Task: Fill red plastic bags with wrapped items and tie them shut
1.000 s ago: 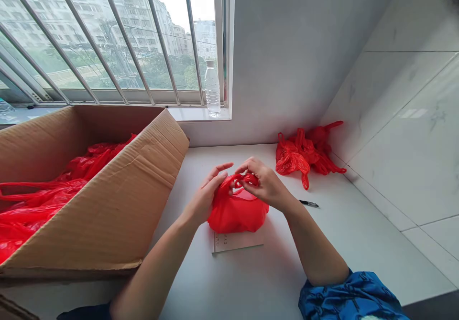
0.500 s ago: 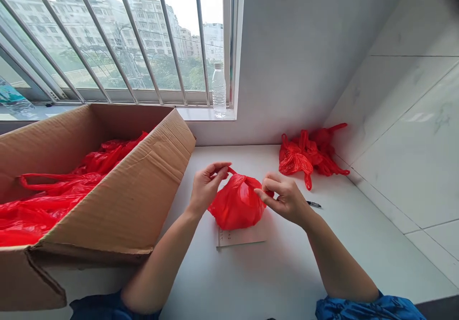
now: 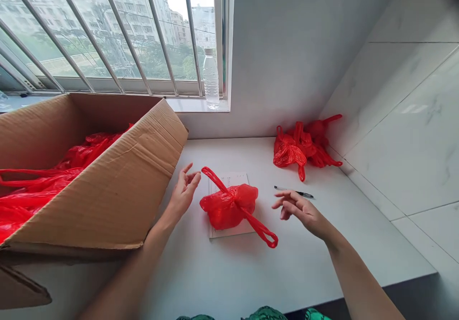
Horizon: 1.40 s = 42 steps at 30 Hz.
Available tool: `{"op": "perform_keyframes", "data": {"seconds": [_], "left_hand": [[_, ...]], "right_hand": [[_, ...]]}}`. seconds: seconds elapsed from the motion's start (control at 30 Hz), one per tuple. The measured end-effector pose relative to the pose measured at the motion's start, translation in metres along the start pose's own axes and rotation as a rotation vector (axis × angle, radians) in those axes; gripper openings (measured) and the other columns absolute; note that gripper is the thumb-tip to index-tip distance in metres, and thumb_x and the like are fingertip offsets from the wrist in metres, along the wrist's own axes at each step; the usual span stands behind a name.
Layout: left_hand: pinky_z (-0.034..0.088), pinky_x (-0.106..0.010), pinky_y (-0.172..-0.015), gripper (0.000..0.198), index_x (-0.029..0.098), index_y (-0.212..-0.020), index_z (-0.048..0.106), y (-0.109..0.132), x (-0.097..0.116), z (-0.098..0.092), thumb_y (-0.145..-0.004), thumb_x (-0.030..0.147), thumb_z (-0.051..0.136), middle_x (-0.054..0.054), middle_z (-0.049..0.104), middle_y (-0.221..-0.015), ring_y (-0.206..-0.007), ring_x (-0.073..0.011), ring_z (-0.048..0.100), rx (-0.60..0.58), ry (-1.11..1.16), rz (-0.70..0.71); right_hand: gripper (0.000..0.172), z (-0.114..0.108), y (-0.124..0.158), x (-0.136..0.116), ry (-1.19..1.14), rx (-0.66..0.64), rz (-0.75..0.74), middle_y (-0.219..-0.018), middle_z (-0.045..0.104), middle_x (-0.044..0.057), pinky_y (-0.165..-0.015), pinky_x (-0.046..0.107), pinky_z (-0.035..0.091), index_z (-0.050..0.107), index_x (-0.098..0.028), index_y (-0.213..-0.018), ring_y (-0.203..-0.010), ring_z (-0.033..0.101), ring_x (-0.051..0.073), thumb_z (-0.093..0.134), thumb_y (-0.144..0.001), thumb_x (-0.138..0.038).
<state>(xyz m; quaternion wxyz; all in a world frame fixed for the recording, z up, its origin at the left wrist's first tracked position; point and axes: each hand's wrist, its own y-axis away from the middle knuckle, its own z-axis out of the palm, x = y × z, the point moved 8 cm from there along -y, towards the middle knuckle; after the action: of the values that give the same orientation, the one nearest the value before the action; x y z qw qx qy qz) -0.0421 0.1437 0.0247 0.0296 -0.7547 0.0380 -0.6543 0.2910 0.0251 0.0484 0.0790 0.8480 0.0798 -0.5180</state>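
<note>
A red plastic bag, knotted at its middle with two handle loops sticking out, rests on a white notebook on the white table. What is inside the bag is hidden. My left hand hovers just left of the upper loop, fingers apart and holding nothing. To the right of the bag, my right hand is open too, clear of the lower loop. A black pen lies just beyond my right fingers.
At the left stands a big cardboard box with red plastic bags inside. More red bags are heaped in the back right corner by the tiled wall. A clear water bottle stands on the windowsill, in front of the metal bars.
Both hands have let go of the bag's handles and drawn apart sideways. The bag is now knotted, its loops pointing to the upper left and lower right. The view has shifted slightly.
</note>
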Motion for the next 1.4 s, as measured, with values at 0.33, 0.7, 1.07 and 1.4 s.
{"op": "perform_keyframes", "data": {"seconds": [0.33,0.7,1.07,1.4], "left_hand": [[0.028,-0.054,-0.118,0.047,0.021,-0.136,0.054,0.059,0.055,0.088,-0.099,0.047,0.043,-0.012,0.051,-0.146,-0.138,-0.0306,0.043,-0.241,-0.851,0.509],[0.026,-0.049,-0.122,0.058,0.009,-0.15,0.04,0.041,-0.005,0.1,-0.102,0.041,0.034,-0.015,0.039,-0.156,-0.148,-0.0283,0.031,-0.265,-1.019,0.595],[0.027,-0.053,-0.122,0.052,0.014,-0.142,0.053,0.038,-0.014,0.1,-0.1,0.042,0.04,-0.015,0.049,-0.15,-0.144,-0.0305,0.039,-0.303,-0.883,0.542],[0.026,-0.051,-0.121,0.048,0.014,-0.139,0.054,0.041,-0.009,0.098,-0.1,0.04,0.041,-0.014,0.05,-0.148,-0.142,-0.0287,0.041,-0.287,-0.846,0.562]], "right_hand": [[0.097,0.079,-0.071,-0.05,0.656,0.033,-0.608,-0.163,0.025,0.013,-0.123,0.055,0.016,0.003,-0.022,-0.16,-0.152,0.02,0.028,0.059,-0.089,-0.056],[0.093,0.11,-0.101,0.006,0.752,0.001,-0.378,-0.163,0.024,0.015,-0.123,0.052,0.022,0.02,-0.011,-0.159,-0.152,0.018,0.03,0.052,-0.09,-0.065],[0.089,0.115,-0.102,0.008,0.749,-0.055,-0.345,-0.162,0.027,0.015,-0.123,0.053,0.019,0.019,-0.014,-0.159,-0.152,0.02,0.029,0.051,-0.092,-0.063],[0.087,0.114,-0.099,0.004,0.692,-0.039,-0.354,-0.161,0.031,0.016,-0.123,0.055,0.018,0.023,-0.015,-0.158,-0.151,0.022,0.031,0.052,-0.091,-0.063]]}}
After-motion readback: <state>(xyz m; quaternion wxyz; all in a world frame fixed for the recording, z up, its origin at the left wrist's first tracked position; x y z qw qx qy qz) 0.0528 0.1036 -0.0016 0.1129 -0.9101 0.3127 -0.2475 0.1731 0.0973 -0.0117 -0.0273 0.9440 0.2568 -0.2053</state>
